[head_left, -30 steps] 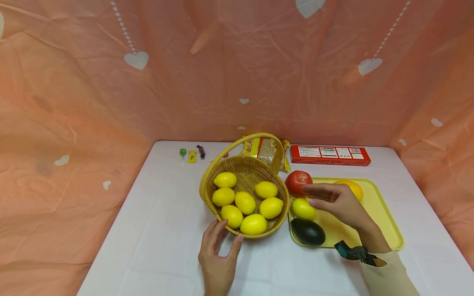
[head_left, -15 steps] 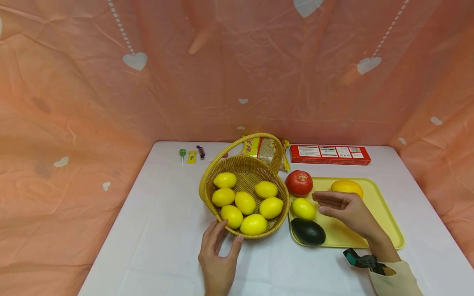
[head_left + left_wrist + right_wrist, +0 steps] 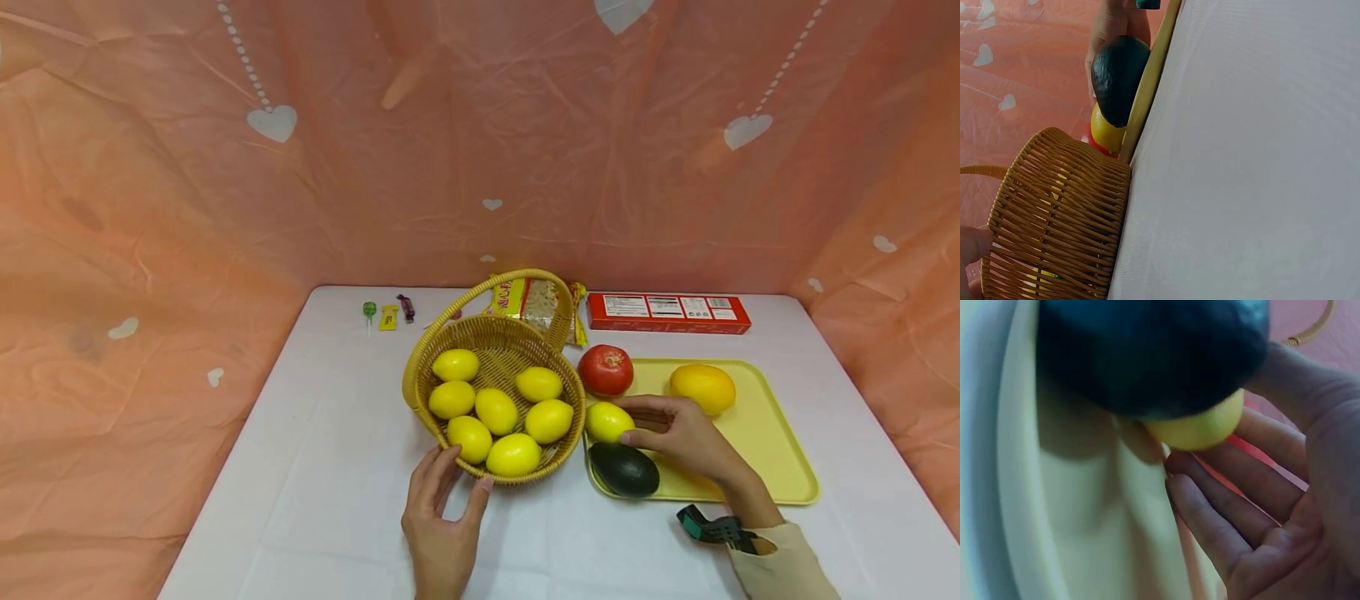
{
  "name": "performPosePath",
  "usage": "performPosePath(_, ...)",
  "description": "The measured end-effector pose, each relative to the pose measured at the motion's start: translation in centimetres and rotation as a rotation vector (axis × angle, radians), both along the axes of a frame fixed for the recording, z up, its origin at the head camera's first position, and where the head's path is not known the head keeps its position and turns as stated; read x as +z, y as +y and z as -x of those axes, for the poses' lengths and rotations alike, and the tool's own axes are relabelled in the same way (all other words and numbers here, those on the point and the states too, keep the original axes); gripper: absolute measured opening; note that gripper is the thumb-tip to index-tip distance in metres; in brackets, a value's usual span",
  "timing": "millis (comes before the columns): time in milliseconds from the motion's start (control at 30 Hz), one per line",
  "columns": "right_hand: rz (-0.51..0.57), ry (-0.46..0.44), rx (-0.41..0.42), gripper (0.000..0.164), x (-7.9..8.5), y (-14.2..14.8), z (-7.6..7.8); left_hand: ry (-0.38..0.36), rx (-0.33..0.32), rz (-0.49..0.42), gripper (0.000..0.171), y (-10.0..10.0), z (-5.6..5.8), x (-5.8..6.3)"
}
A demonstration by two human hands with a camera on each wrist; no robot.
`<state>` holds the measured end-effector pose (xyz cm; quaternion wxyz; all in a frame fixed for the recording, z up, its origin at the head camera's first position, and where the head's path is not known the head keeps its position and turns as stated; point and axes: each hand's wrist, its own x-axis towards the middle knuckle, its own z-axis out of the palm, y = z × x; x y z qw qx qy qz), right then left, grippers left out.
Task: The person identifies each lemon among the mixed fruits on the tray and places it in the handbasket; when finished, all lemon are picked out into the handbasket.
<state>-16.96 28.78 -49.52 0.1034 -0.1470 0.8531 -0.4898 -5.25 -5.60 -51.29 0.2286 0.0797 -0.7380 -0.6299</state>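
A wicker basket with several yellow lemons inside stands mid-table. My left hand holds its near rim, fingertips and thumb spread along the edge. On the left side of the yellow tray lies another lemon, and my right hand has its fingers behind it and thumb in front, gripping its right end. A dark green avocado sits just nearer than that lemon. In the right wrist view the avocado partly hides the lemon; the fingers curve around its far side.
A red pomegranate-like fruit sits at the tray's back left corner, a yellow-orange fruit at its back. Behind are a red box, a snack bag and small candies. A pink curtain surrounds the table.
My right hand first drew back right from beside the red fruit, then came left onto the tray's lemon, which has shifted slightly left. The left hand and basket stayed put.
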Motion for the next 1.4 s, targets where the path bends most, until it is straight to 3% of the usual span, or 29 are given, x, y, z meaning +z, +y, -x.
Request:
performPosePath(233,-0.022,0.03,-0.016,0.05,0.6,-0.8,-0.2,0.005,0.001,-0.001,0.054,0.0,0.0,0.1)
performPosePath(533,0.079,0.078,-0.008,0.044,3.5,-1.0,-0.3,0.011,0.0,0.003,0.053,0.0,-0.1,0.1)
performPosePath(733,0.031,0.144,-0.023,0.041,4.9,-1.2,-0.2,0.011,-0.01,-0.009,0.054,0.0,0.0,0.0)
performPosePath(867,0.06,0.16,-0.018,0.039,5.5,-1.3,-0.2,0.015,-0.013,-0.012,0.054,0.0,0.0,-0.1)
performPosePath(1033,0.135,0.138,0.085,0.039,6.2,-2.5,0.2,0.014,-0.01,-0.01,0.054,0.0,0.0,0.0)
performPosePath(1167,0.131,0.121,0.185,0.038,6.6,-4.0,0.7,0.013,-0.011,-0.009,0.054,0.0,0.0,0.0)
performPosePath(1400,-0.09,0.218,0.337,0.035,8.0,-6.7,1.8,0.019,-0.006,-0.007,0.055,0.0,-0.1,-0.1)
